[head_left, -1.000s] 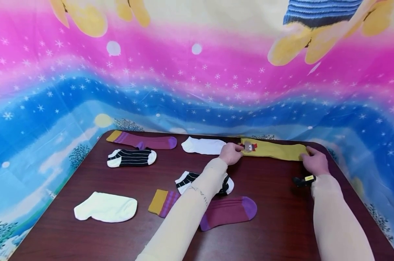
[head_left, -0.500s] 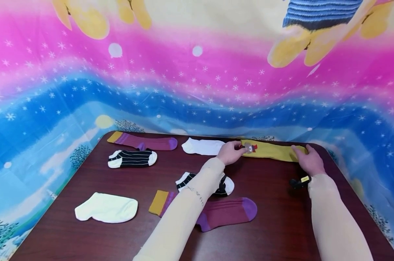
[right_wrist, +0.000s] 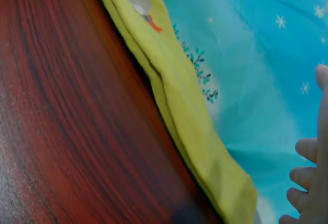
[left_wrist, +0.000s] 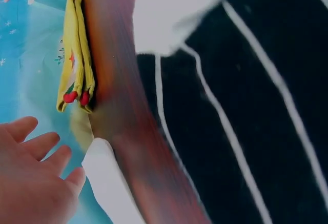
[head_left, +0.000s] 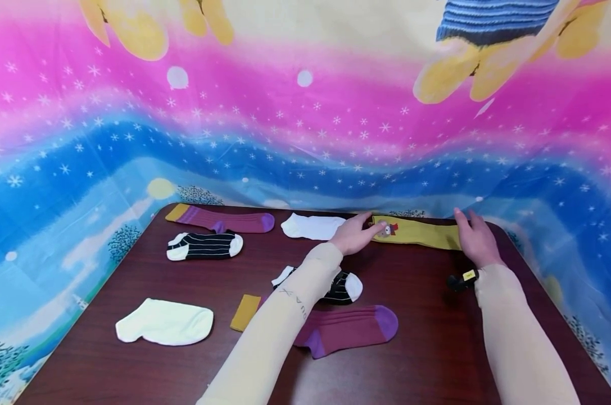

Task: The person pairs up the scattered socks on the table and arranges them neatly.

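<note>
A yellow pair of socks (head_left: 421,232) with an animal-face print lies flat along the table's back right edge, one layer on the other, as the right wrist view shows of the yellow socks (right_wrist: 179,101). At the printed cuff end is my left hand (head_left: 353,235), its fingers spread and relaxed; in the left wrist view the left hand (left_wrist: 41,178) is apart from the socks and holds nothing. Over the far right end stands my right hand (head_left: 479,239), fingers extended, hiding the toe in the head view. The right hand (right_wrist: 310,178) appears apart from the fabric in its wrist view.
Left of the yellow pair lie a white sock (head_left: 312,226), a purple sock (head_left: 224,219) and a black striped sock (head_left: 209,246). Nearer are another white sock (head_left: 166,322), a purple sock (head_left: 353,329) and a black striped sock (head_left: 345,288), the last two partly under my left forearm.
Both hands have let go of the yellow socks' ends and their fingers have straightened. The right hand has shifted slightly left and lifted; the left has drawn back a little. The socks stay put.
</note>
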Demonstrator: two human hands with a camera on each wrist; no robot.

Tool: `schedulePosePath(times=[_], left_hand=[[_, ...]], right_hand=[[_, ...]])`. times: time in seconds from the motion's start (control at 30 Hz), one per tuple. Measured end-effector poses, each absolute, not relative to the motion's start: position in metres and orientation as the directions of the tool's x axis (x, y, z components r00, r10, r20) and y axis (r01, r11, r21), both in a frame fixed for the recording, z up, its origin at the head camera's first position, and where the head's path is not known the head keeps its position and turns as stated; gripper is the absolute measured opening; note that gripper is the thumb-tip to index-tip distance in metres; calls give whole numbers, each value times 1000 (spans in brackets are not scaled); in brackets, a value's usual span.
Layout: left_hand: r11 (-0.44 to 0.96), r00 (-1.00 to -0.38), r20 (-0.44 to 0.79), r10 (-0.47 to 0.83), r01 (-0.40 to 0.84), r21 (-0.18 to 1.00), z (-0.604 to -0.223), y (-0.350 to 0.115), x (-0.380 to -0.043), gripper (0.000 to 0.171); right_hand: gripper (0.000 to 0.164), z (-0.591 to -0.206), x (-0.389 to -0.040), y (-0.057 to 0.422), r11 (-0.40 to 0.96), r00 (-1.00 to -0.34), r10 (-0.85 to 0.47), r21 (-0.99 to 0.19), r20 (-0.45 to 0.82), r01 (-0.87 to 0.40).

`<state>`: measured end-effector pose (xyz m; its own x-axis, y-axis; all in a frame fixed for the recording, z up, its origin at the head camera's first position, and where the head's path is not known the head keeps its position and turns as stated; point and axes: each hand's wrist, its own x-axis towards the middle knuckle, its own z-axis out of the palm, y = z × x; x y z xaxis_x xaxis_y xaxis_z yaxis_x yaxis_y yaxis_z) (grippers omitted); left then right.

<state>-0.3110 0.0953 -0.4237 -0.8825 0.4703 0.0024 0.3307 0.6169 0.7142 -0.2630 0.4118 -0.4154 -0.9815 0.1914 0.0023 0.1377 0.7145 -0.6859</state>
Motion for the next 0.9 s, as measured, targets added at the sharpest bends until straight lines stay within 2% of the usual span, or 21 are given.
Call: schedulePosePath(times=[0.17, 0.33, 0.67, 0.9], left_hand=[[696, -858, 65, 509, 455, 556, -422, 91, -312, 83], [757, -835, 44, 549, 519, 397, -424, 84, -312, 88], [788, -837, 0, 547, 515, 337, -425, 72, -311, 94], [801, -826, -40, 562, 531, 276, -424, 65, -303, 95]], right_hand=[[91, -410, -265, 403, 762, -987, 151, -643, 55, 81], [88, -407, -264, 392, 811, -989, 123, -583, 81, 53], [88, -401, -265, 376, 886, -987, 84, -464, 136, 12], [99, -400, -264, 367, 920, -979, 74, -391, 190, -6]])
